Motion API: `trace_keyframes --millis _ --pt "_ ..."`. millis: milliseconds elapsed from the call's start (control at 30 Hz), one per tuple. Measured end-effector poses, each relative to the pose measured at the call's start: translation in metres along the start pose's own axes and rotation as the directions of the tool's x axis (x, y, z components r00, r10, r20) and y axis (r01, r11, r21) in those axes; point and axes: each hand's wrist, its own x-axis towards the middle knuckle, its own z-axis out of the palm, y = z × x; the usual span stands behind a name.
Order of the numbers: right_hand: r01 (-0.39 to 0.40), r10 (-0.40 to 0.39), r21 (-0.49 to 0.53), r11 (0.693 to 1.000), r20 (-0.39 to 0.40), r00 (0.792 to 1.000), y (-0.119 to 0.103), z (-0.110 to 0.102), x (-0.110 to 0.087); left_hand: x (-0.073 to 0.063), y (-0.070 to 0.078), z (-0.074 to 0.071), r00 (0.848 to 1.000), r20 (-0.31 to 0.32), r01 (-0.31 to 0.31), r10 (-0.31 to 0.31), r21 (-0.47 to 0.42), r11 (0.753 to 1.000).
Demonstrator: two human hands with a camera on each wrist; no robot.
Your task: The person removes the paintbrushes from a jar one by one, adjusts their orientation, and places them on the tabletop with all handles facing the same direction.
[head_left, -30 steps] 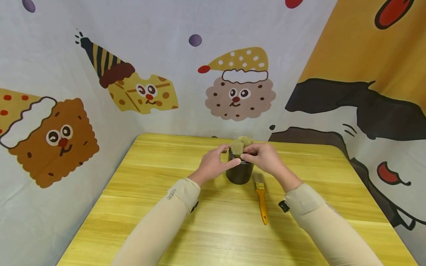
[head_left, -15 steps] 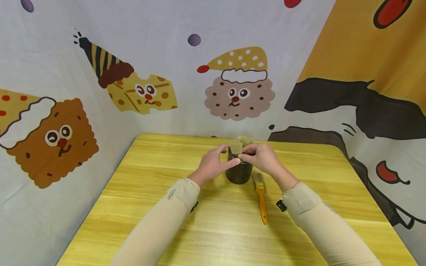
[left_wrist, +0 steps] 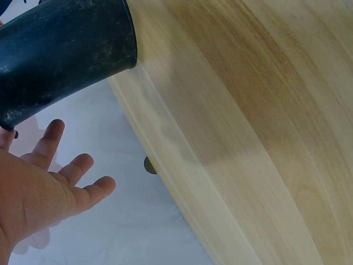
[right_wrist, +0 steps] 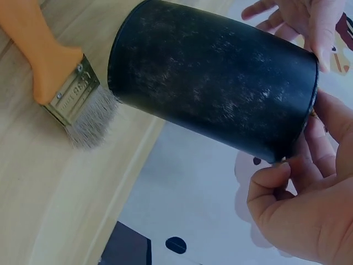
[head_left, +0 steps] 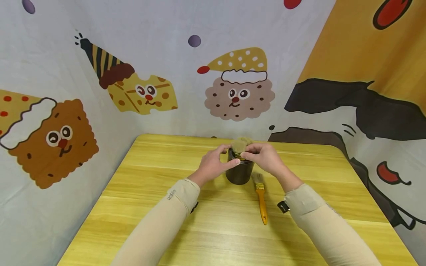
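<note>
A dark, scuffed cylindrical cup [head_left: 239, 174] stands upright near the table's far edge. My left hand [head_left: 213, 164] holds its rim with thumb and index finger; the remaining fingers spread away from the wall in the left wrist view. Bristles up, a paintbrush [head_left: 238, 146] stands in the cup, and my right hand [head_left: 263, 158] pinches it near its metal band. Behind it show the pale bristles of another brush [head_left: 248, 140]. Both handles are hidden inside the cup. One more paintbrush [head_left: 261, 201], orange-handled, lies on the table right of the cup, its bristles close to the base.
The wood-grain table [head_left: 156, 177] ends just behind the cup. A cloth backdrop [head_left: 186, 92] printed with cartoon food hangs behind and at both sides.
The pinched brush has shifted slightly right, so its bristles now overlap those of the brush behind. My left hand, the cup and the lying brush look unchanged.
</note>
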Motion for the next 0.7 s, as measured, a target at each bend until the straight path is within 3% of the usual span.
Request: trace_keyframes --millis 233,400,567,700 --pt "0.005 -0.002 0.081 0.997 -0.037 0.999 -0.008 -0.020 -0.005 0.001 -0.001 0.002 1.000 0.007 0.007 -0.007 -0.008 1.000" --pt "0.001 0.010 0.093 0.996 -0.115 0.993 -0.026 -0.047 -0.014 0.001 0.001 0.001 1.000 0.020 0.017 -0.018 0.011 1.000" --pt "0.001 0.038 0.173 0.985 -0.221 0.975 -0.039 -0.079 -0.027 -0.001 0.003 0.000 1.000 0.022 0.021 -0.022 0.030 0.999" --pt "0.005 0.056 0.211 0.977 -0.282 0.958 -0.034 -0.100 -0.038 -0.001 0.005 0.002 1.000 0.008 0.010 -0.010 0.027 1.000"
